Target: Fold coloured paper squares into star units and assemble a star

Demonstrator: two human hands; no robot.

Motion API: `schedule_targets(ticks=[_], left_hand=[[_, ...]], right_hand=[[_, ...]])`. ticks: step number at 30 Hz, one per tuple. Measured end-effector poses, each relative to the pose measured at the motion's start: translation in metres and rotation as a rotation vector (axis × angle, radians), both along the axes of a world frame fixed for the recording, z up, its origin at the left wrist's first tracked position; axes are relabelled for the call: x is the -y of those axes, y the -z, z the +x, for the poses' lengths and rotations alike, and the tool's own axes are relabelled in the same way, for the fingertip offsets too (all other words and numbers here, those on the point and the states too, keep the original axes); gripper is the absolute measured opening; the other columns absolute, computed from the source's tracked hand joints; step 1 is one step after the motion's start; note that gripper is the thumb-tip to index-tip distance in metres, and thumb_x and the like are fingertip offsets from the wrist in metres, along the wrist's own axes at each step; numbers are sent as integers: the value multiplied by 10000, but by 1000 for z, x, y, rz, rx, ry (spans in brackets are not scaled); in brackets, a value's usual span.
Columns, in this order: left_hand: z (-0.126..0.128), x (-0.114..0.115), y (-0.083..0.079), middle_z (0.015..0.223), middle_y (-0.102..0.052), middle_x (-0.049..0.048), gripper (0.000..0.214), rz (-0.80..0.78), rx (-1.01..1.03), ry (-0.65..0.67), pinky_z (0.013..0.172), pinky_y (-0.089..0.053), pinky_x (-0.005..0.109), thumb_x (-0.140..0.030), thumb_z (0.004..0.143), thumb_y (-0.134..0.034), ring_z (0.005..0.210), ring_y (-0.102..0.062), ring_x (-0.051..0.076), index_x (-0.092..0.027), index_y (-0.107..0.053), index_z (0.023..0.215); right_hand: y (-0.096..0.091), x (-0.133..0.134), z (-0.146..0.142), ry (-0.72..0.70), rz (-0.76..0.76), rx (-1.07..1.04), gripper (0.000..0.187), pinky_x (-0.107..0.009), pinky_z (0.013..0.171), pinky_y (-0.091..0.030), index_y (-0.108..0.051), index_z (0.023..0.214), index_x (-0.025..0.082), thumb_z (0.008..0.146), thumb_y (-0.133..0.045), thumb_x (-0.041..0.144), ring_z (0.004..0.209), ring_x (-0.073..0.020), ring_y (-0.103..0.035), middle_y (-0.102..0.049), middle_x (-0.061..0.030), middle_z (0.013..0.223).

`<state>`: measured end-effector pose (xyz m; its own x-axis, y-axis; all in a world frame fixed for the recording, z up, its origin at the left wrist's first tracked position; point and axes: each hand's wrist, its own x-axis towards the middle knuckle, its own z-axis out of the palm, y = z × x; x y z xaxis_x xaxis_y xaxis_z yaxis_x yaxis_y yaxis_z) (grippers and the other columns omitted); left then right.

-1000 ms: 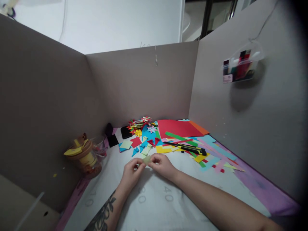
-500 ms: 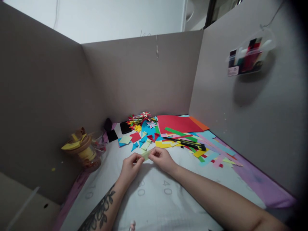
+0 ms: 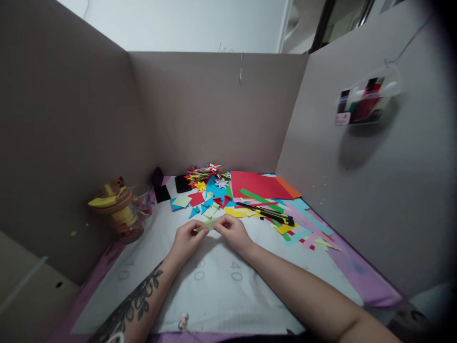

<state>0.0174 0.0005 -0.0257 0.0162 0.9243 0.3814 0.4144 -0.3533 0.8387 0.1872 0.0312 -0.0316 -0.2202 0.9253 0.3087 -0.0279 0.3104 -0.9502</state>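
Together, the left hand (image 3: 185, 239) and the right hand (image 3: 232, 231) pinch a small pale green folded paper piece (image 3: 208, 224) between their fingertips, just above the white numbered mat (image 3: 221, 290). Beyond it lie loose coloured paper scraps (image 3: 210, 202), a yellow-and-black utility knife (image 3: 269, 214) and a large red paper sheet (image 3: 259, 184).

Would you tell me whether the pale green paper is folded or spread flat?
Cannot tell: the pale green paper shows only as a narrow strip pinched between left hand and right hand; creases too small.
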Motion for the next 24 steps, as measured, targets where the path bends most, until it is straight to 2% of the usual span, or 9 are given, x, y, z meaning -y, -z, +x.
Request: schedule_targets(ticks=[3, 6, 14, 16, 21, 24], left_hand=[[0, 1, -1, 709, -622, 17, 170, 2, 22, -4, 570, -422, 209, -317, 726, -608, 644, -546, 126, -150, -615, 701], [1, 2, -3, 665, -589, 2, 191, -10, 11, 6, 548, -397, 201, -330, 740, -598, 610, -514, 113, -147, -602, 685], [2, 3, -2, 560, -525, -33, 245, -70, 42, 8, 497, -349, 197, -356, 703, -632, 521, -458, 90, -150, -538, 608], [3, 3, -3, 575, -550, -25, 240, -68, 50, 6, 501, -363, 199, -360, 694, -640, 528, -477, 94, -150, -553, 617], [2, 4, -6, 764, -662, 39, 199, -30, 54, 31, 600, -437, 222, -344, 743, -600, 672, -576, 137, -153, -652, 766], [2, 5, -7, 727, -661, 41, 192, -8, 54, 3, 599, -447, 226, -337, 747, -601, 657, -581, 139, -155, -653, 719]], right_hand=[[1, 2, -2, 25, 6, 5, 166, -230, 568, -403, -540, 651, 180, 687, -641, 306, 586, -116, -477, -528, 21, 613], [1, 3, -4, 62, 18, -33, 182, -246, 620, -418, -527, 598, 176, 689, -640, 286, 637, -127, -509, -568, -3, 669], [-1, 4, -6, 52, -38, -157, 225, -268, 687, -432, -490, 549, 172, 670, -654, 268, 683, -137, -548, -597, -12, 711], [-1, 4, -5, 52, -34, -140, 223, -268, 688, -438, -492, 555, 174, 675, -649, 278, 688, -140, -550, -601, -14, 710], [-3, 7, -4, 19, 10, -74, 199, -261, 661, -446, -516, 563, 175, 668, -654, 272, 697, -148, -556, -616, -22, 726], [-3, 7, -4, 3, 15, -53, 171, -255, 639, -440, -542, 601, 179, 677, -651, 287, 674, -143, -547, -604, -11, 694]])
